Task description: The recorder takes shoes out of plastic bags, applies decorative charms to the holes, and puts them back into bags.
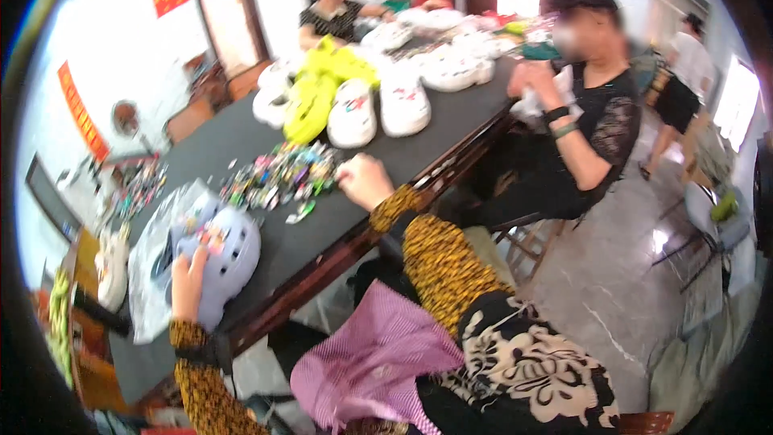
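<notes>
Clog (229, 254), pale lavender, is sitting lower left of the frame on the dark table (241, 137), left hand (188, 282) grasping its heel. Right hand (364, 181) is reaching into the charm pile (278, 173) mid-frame; can't tell if it's pinching anything.

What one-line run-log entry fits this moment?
left hand: holds lilac clog | right hand: at charm pile | surface: dark table
</notes>
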`<state>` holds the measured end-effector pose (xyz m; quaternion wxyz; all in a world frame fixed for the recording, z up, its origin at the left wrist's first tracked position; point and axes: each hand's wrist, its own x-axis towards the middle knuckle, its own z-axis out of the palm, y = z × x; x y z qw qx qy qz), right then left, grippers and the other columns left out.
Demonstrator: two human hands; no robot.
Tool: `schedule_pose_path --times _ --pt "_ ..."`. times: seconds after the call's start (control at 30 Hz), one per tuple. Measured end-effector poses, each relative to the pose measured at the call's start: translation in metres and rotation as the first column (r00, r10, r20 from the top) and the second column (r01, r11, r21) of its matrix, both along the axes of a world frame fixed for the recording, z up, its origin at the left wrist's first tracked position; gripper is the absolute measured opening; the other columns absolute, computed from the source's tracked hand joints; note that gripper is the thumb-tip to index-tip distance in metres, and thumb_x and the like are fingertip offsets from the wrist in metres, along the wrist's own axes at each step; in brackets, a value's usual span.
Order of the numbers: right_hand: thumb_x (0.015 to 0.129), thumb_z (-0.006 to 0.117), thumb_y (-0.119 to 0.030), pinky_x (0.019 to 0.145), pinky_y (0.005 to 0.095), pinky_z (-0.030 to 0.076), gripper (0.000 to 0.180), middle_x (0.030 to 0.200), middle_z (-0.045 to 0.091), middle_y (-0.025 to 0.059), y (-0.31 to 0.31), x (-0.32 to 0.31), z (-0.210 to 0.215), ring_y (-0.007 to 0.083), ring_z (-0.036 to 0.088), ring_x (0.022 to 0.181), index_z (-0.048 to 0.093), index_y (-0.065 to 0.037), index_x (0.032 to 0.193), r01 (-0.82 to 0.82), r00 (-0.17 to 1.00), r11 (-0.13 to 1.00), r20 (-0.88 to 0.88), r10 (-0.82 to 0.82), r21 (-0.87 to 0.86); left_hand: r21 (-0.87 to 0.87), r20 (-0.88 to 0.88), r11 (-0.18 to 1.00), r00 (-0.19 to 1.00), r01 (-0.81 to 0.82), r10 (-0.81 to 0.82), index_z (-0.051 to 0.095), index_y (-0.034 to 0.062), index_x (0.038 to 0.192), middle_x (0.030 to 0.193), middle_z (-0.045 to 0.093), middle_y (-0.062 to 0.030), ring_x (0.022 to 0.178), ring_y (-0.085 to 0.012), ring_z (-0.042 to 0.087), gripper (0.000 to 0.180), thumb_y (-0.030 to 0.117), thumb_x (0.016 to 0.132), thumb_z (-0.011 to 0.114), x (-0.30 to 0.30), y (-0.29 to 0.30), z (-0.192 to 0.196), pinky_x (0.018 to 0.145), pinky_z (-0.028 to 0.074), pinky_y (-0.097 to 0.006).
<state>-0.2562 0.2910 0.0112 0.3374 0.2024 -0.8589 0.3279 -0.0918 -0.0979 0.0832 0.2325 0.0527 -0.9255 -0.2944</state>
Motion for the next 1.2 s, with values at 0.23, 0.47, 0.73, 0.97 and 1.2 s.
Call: schedule_pose_path --times 0.23,0.47,0.73,0.97,1.2 --pt "0.081 0.06 -0.012 0.075 0.0401 0.049 0.01 0.081 0.063 0.0141 0.013 -0.01 -0.009 0.0319 0.061 0.082 0.067 -0.005 0.084 -0.046 0.997 0.969 0.043 0.058 -0.241 0.259 -0.017 0.956 0.99 0.138 -0.138 0.063 -0.0035 0.084 0.068 0.058 0.0005 0.064 -0.0067 0.049 0.033 0.029 0.09 0.06 -0.001 0.031 0.012 0.057 0.041 -0.028" --pt "0.084 0.056 -0.008 0.073 0.0353 0.049 0.012 0.086 0.066 0.015 0.012 -0.018 -0.017 0.0287 0.064 0.082 0.064 -0.002 0.09 -0.015 0.983 0.878 0.152 0.1 -0.478 0.336 0.047 0.934 0.988 0.122 -0.146 0.065 -0.0019 0.087 0.073 0.059 0.0033 0.066 -0.0045 0.049 0.032 0.029 0.091 0.059 0.003 0.024 0.01 0.057 0.04 -0.025" --pt "0.087 0.054 -0.004 0.064 0.0298 0.051 0.013 0.081 0.067 0.01 0.013 -0.015 -0.013 0.0159 0.063 0.068 0.064 0.0 0.094 0.0 0.978 0.825 0.172 0.118 -0.566 0.406 0.001 0.899 0.984 0.164 -0.18 0.066 -0.0014 0.09 0.076 0.062 0.0025 0.068 -0.0045 0.05 0.03 0.028 0.092 0.061 0.0 0.02 0.003 0.059 0.041 -0.025" --pt "0.083 0.061 -0.002 0.072 0.0266 0.05 0.018 0.086 0.067 0.0067 0.022 -0.03 -0.025 0.0127 0.062 0.078 0.065 0.0 0.101 0.029 0.985 0.845 0.157 0.065 -0.534 0.335 0.035 0.93 0.985 0.148 -0.17 0.066 -0.0027 0.093 0.079 0.063 0.0009 0.071 -0.0059 0.053 0.031 0.028 0.091 0.061 0.002 0.022 0.009 0.062 0.043 -0.025" --pt "0.08 0.063 -0.004 0.069 0.0305 0.051 0.012 0.086 0.066 0.0115 0.015 -0.014 -0.012 0.0203 0.063 0.077 0.068 -0.003 0.091 0.062 0.99 0.86 0.142 0.012 -0.507 0.328 0.018 0.93 0.984 0.164 -0.179 0.066 -0.0028 0.094 0.079 0.063 0.0009 0.071 -0.0058 0.053 0.032 0.029 0.092 0.06 0.003 0.02 0.008 0.062 0.043 -0.026"
